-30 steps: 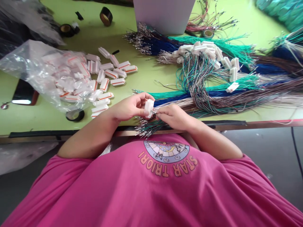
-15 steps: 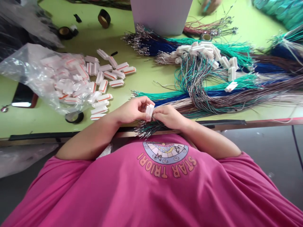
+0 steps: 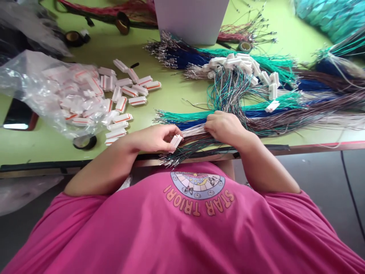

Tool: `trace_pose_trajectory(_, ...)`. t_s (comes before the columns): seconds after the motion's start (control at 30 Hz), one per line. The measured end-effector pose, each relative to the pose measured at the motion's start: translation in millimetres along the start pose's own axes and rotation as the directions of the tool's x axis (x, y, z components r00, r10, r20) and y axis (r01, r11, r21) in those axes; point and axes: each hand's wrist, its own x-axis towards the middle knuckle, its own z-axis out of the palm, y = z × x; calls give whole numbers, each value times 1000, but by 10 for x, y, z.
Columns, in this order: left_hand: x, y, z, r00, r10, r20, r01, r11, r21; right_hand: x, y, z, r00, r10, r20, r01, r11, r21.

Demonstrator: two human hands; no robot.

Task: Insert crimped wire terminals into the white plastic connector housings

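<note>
My left hand (image 3: 155,137) pinches a white connector housing (image 3: 176,142) between thumb and fingers, close to the table's front edge. Further right, my right hand (image 3: 225,127) rests on bundled wires, its fingers pressed together over the white strands (image 3: 194,131); what they grip is too small to make out. Green wires (image 3: 182,115) and blue wires run behind the hands, and dark green wires (image 3: 182,155) with metal tips lie in front. A heap of wired white connectors (image 3: 239,62) sits beyond my right hand.
White connectors with orange stripes (image 3: 137,100) lie at left, many inside a clear plastic bag (image 3: 51,99). Black tape rolls (image 3: 84,142), a phone (image 3: 20,114) and a grey-purple bin (image 3: 191,21) stand around. More wire bundles extend right.
My right hand has left the connector and moved right and up onto the wires. My left hand has shifted slightly left, with the connector now tilted. Reddish wires have appeared at the top left.
</note>
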Motion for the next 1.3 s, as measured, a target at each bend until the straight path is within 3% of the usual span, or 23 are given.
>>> trace_pose_trajectory(0.23, 1, -12, -12, 999, 6, 44, 0, 990, -138, -10, 51, 61, 991, 33, -127, -5, 976, 218)
trace_pose_trajectory(0.4, -2, -17, 1, 998, 32, 59, -16, 969, -248, -51, 191, 71, 995, -1, -102, 54, 859, 509)
trace_pose_trajectory(0.47, 2, -20, 2, 998, 50, 50, -33, 955, -295, -83, 268, 47, 980, 103, -169, 11, 824, 566)
trace_pose_trajectory(0.57, 27, -38, 1, 997, 78, 17, -66, 930, -361, -119, 297, -17, 884, 378, -274, -99, 725, 682)
trace_pose_trajectory(0.63, 54, -60, 4, 996, 90, -20, -90, 908, -409, -98, 192, -61, 889, 378, -259, -81, 685, 724)
trace_pose_trajectory(0.73, 95, -105, 13, 995, 77, -62, -97, 869, -485, 31, -117, -93, 969, 105, -223, 73, 741, 667)
trace_pose_trajectory(0.8, 113, -134, 19, 996, 61, -65, -87, 843, -530, 150, -322, -77, 971, -95, -218, 212, 761, 613)
trace_pose_trajectory(0.87, 121, -155, 21, 996, 55, -70, -85, 818, -569, 246, -455, -34, 955, -179, -237, 288, 754, 591)
trace_pose_trajectory(1.07, 123, -171, 32, 996, 42, -77, -82, 753, -653, 262, -514, 102, 959, 17, -283, 145, 828, 542)
trace_pose_trajectory(1.3, 123, -154, 52, 993, 22, -114, -92, 749, -656, 170, -612, 52, 954, -71, -290, 130, 973, 188)
